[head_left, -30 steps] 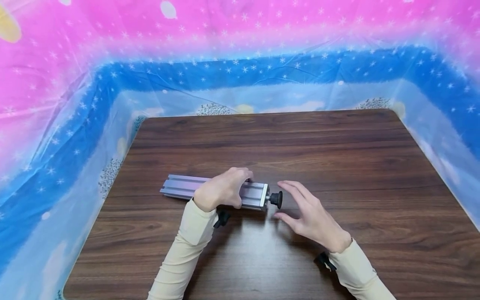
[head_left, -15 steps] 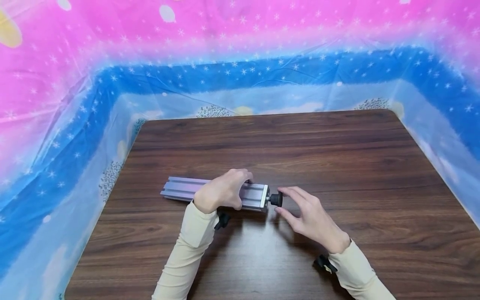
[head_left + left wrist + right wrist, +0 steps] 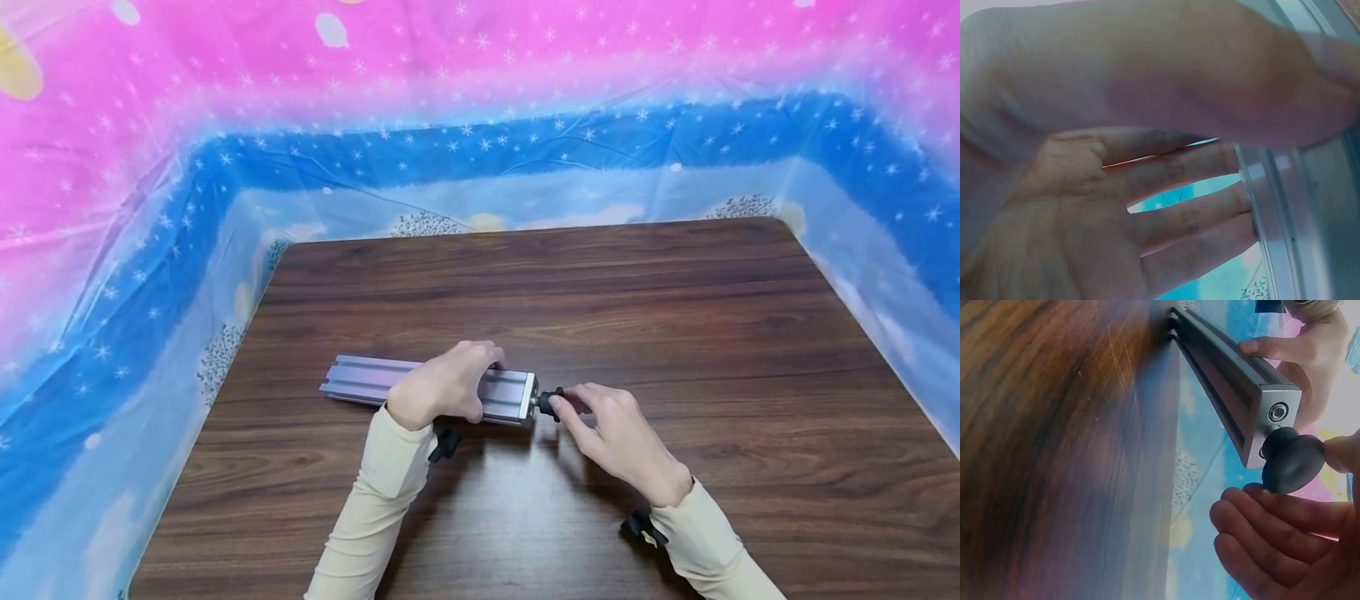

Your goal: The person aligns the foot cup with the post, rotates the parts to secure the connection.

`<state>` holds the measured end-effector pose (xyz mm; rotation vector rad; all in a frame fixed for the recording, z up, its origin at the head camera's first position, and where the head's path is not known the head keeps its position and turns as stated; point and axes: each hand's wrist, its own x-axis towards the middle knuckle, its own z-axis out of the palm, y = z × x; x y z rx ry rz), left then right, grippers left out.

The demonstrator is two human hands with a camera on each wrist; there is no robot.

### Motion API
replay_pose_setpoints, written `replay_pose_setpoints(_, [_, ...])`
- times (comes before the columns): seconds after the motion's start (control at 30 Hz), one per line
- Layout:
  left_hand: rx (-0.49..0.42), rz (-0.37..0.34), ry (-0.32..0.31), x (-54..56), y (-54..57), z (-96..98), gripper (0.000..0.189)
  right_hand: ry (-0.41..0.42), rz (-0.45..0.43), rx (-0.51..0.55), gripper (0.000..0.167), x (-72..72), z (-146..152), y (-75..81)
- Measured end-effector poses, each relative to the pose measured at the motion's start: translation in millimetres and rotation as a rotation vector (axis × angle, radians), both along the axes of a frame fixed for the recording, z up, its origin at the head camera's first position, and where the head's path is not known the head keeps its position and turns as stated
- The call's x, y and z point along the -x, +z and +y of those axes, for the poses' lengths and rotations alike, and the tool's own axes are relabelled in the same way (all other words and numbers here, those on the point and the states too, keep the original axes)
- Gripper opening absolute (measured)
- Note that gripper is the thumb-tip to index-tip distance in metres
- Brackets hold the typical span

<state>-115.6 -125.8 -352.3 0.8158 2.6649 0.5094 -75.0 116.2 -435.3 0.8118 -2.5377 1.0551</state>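
A silver aluminium profile (image 3: 363,379) with lengthwise grooves lies across the table. My left hand (image 3: 442,385) grips it near its right end, thumb on the near side and fingers over the far side. From the end plate (image 3: 1267,419) a black levelling foot (image 3: 550,403) sticks out on a short metal stem. My right hand (image 3: 618,435) pinches the foot's round base between thumb and fingers. In the right wrist view a bolt head (image 3: 1278,412) sits in the plate beside the stem. The left wrist view shows the left fingers (image 3: 1191,219) against the profile's grooved side.
The dark wood-grain table (image 3: 585,292) extends around the profile on all sides. Behind it and to both sides hangs a pink and blue patterned cloth (image 3: 525,150). Black wrist mounts (image 3: 643,529) hang under both cream sleeves.
My right hand's thumb and fingers have closed in from around the black foot to pinch it. The left hand keeps its grip and the profile has hardly moved.
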Motion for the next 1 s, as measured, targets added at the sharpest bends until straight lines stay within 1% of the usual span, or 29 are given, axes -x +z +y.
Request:
replay_pose_setpoints(0.1, [-0.002, 0.003, -0.002, -0.4, -0.7, 0.7, 0.059, -0.015, -0.028, -0.021, 0.023, -0.7, 0.2, 0.6])
replay_pose_setpoints(0.2, [-0.003, 0.005, -0.003, -1.1, -0.7, 1.1, 0.059, -0.007, -0.020, -0.042, 0.028, -1.1, 2.2, 0.9])
replay_pose_setpoints(0.3, [0.003, 0.007, -0.005, -1.7, 0.4, 0.7, 0.060, 0.038, 0.026, -0.030, 0.048, -1.3, 5.9, 0.0])
replay_pose_setpoints(0.37, [0.005, 0.003, -0.006, -1.8, 1.5, 0.3, 0.061, 0.078, 0.086, -0.021, 0.062, -0.9, 8.3, -1.4])
replay_pose_setpoints(0.43, [0.007, 0.006, -0.006, -1.8, 2.9, -0.4, 0.061, 0.131, 0.144, -0.001, 0.069, 0.0, 9.4, -2.5])
replay_pose_setpoints(0.53, [0.010, 0.007, -0.006, -1.3, 4.4, -1.4, 0.061, 0.185, 0.220, 0.017, 0.064, 1.8, 9.4, -4.1])
replay_pose_setpoints(0.63, [0.012, 0.010, -0.009, 0.1, 4.7, -2.0, 0.060, 0.193, 0.251, 0.028, 0.056, 3.3, 8.7, -4.8])
replay_pose_setpoints(0.7, [0.009, 0.007, -0.010, 0.4, 5.2, -2.5, 0.061, 0.181, 0.258, 0.028, 0.053, 3.7, 8.4, -5.1])
replay_pose_setpoints(1.0, [0.004, -0.002, 0.002, -0.5, 5.7, -3.2, 0.062, 0.085, 0.227, -0.023, 0.038, 2.1, 6.8, -7.0])
